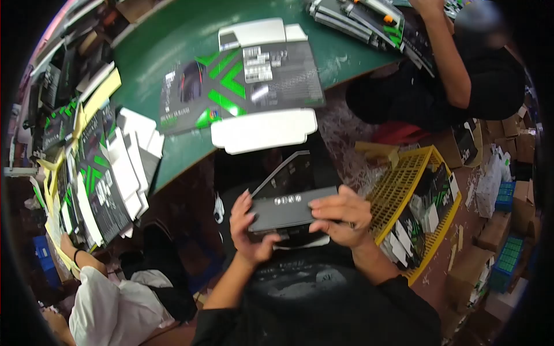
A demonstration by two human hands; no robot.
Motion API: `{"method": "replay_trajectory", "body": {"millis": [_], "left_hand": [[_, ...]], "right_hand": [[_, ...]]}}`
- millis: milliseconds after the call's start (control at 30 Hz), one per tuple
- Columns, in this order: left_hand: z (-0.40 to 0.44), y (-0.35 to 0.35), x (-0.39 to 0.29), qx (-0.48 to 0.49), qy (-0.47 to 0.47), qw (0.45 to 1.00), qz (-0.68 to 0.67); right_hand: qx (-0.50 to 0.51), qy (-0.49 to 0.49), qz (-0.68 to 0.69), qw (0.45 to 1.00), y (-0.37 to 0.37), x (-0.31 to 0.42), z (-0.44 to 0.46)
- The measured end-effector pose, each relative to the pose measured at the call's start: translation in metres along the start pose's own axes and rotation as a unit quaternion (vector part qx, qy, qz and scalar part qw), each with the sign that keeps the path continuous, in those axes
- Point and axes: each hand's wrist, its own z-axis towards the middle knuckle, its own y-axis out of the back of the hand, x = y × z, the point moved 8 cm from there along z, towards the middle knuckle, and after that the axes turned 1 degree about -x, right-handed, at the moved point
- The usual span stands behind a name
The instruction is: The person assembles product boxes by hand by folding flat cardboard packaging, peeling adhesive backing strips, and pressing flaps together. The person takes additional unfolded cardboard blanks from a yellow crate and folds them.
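Observation:
Between my two hands is a dark grey box (283,209) with a row of small white marks on its face, held in front of my torso. My left hand (251,229) grips its left end, with the thumb below. At the right end, my right hand (343,218) has its fingers over the face and the thumb at the lower edge. A raised flap rises behind the box. Just beyond, an unfolded printed carton sheet (231,86) in black and green lies on the green table (150,57), its white flap overhanging the near edge.
More flat cartons (104,179) are piled at the left, beside a person in a white shirt (115,305). A person in black (490,81) sits at the upper right near another stack (352,23). A yellow crate (398,179) of printed cartons stands on the right.

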Motion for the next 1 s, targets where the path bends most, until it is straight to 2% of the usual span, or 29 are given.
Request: {"method": "replay_trajectory", "body": {"millis": [33,133,200,233,300,367,400,433,467,500,533,567,633,700,733,833,900,1000], "left_hand": [[-0.006,-0.005,0.0,-0.018,0.013,1.0,-0.022],[-0.032,-0.005,0.017,0.077,0.197,0.977,-0.023],[-0.004,0.009,-0.014,0.083,0.053,0.995,0.012],[0.021,0.012,-0.03,0.03,0.011,0.997,-0.07],[0.084,0.026,-0.043,0.045,0.0,0.997,0.061],[0.148,0.043,-0.014,-0.024,0.132,0.99,0.048],[0.194,0.047,-0.003,-0.062,0.18,0.979,0.069],[0.248,0.045,0.008,-0.05,0.153,0.984,0.074],[0.29,0.047,0.034,-0.069,0.172,0.982,0.028],[0.329,0.05,0.062,-0.081,0.167,0.982,0.044],[0.358,0.055,0.094,-0.103,0.223,0.965,0.095],[0.377,0.071,0.139,-0.109,0.283,0.938,0.167],[0.391,0.073,0.132,-0.136,0.261,0.936,0.195],[0.373,0.041,0.11,-0.034,0.177,0.956,0.23],[0.351,0.021,0.112,0.042,0.179,0.934,0.308],[0.301,-0.018,0.167,0.279,0.242,0.795,0.482],[0.288,-0.022,0.18,0.307,0.2,0.78,0.507],[0.293,-0.026,0.177,0.331,0.185,0.771,0.511]], "right_hand": [[0.003,-0.005,-0.003,1.0,0.002,0.001,0.0],[-0.057,0.008,0.009,0.998,0.019,0.006,0.001],[-0.151,0.012,0.039,0.988,0.035,0.006,-0.002],[-0.214,0.008,0.066,0.975,0.045,0.006,-0.008],[-0.274,-0.034,0.148,0.95,0.064,0.0,-0.005],[-0.336,-0.082,0.174,0.922,0.082,-0.013,-0.001],[-0.34,-0.116,0.185,0.915,0.088,-0.023,-0.002],[-0.332,-0.137,0.197,0.912,0.09,-0.029,-0.001],[-0.322,-0.158,0.209,0.91,0.09,-0.034,0.0],[-0.311,-0.182,0.221,0.907,0.09,-0.037,-0.001],[-0.297,-0.227,0.206,0.904,0.089,-0.04,-0.004],[-0.28,-0.222,0.166,0.919,0.088,-0.037,-0.005],[-0.247,-0.205,0.087,0.943,0.085,-0.037,-0.004],[-0.216,-0.225,0.049,0.949,0.087,-0.044,-0.013],[-0.218,-0.231,0.052,0.947,0.088,-0.059,-0.025],[-0.183,-0.402,0.097,0.892,0.077,-0.072,-0.036],[-0.128,-0.404,0.069,0.903,0.076,-0.071,-0.025],[-0.103,-0.318,-0.023,0.942,0.079,-0.055,0.002]]}}
